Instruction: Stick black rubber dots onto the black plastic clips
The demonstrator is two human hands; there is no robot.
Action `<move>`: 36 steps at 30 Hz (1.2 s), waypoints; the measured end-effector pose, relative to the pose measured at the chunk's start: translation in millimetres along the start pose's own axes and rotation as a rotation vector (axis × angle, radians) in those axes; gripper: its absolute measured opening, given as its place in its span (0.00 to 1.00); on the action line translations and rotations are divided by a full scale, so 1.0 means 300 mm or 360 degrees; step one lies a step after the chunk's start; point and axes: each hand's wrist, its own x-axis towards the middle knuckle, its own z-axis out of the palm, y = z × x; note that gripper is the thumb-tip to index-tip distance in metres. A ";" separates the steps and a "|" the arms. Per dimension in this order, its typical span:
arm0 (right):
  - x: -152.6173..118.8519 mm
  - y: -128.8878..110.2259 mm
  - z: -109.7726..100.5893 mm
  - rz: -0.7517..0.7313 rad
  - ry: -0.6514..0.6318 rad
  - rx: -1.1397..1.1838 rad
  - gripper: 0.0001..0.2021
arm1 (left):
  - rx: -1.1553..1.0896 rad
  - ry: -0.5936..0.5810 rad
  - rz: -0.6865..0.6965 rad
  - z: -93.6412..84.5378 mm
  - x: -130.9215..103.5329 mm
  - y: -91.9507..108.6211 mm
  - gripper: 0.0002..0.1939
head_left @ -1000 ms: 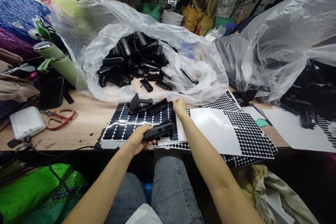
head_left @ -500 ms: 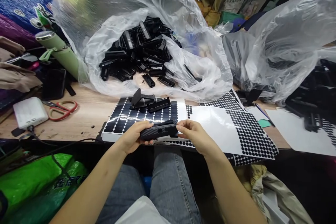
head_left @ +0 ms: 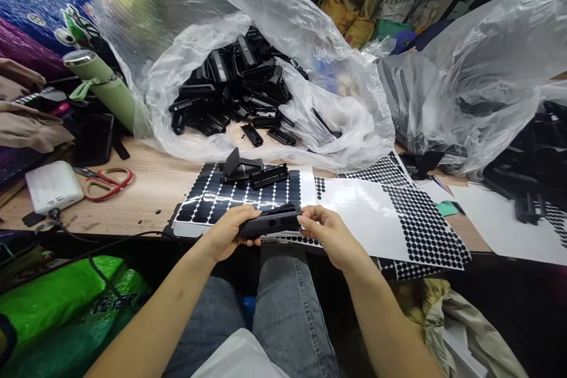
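Note:
A black part with a carbon-like pattern point(head_left: 271, 222) is held level above the table's front edge. My left hand point(head_left: 231, 229) wraps round its left end, thumb on top and fingers beneath. At its right end, my right hand point(head_left: 325, 233) pinches the corner between thumb and forefinger. Just behind lie a few loose black parts point(head_left: 268, 176) on a sheet of dark oblong stickers point(head_left: 208, 194). Further back, an open clear plastic bag point(head_left: 172, 71) holds a heap of similar black parts point(head_left: 239, 85).
Sheets with black dot stickers point(head_left: 425, 224) overhang the front edge at right. On the left are red-handled scissors point(head_left: 108, 183), a white charger box point(head_left: 54, 188) with a cable, a phone point(head_left: 94, 139) and a green bottle point(head_left: 108, 94). Another plastic bag point(head_left: 469, 82) stands at right.
Both hands keep their hold on the black part, which has shifted very slightly right in view. The whole scene has moved a little with the camera.

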 end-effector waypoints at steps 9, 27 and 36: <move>0.001 0.011 0.013 -0.0029 0.0085 -0.0129 0.16 | -0.0034 0.0006 -0.0019 0.004 -0.007 -0.012 0.11; -0.018 0.014 0.033 -0.0144 0.0260 -0.0328 0.11 | -0.0045 -0.0019 -0.0010 0.004 -0.005 -0.021 0.12; -0.027 0.014 0.035 -0.0173 0.0286 -0.0485 0.09 | -0.0036 -0.0050 0.0012 0.004 -0.008 -0.028 0.13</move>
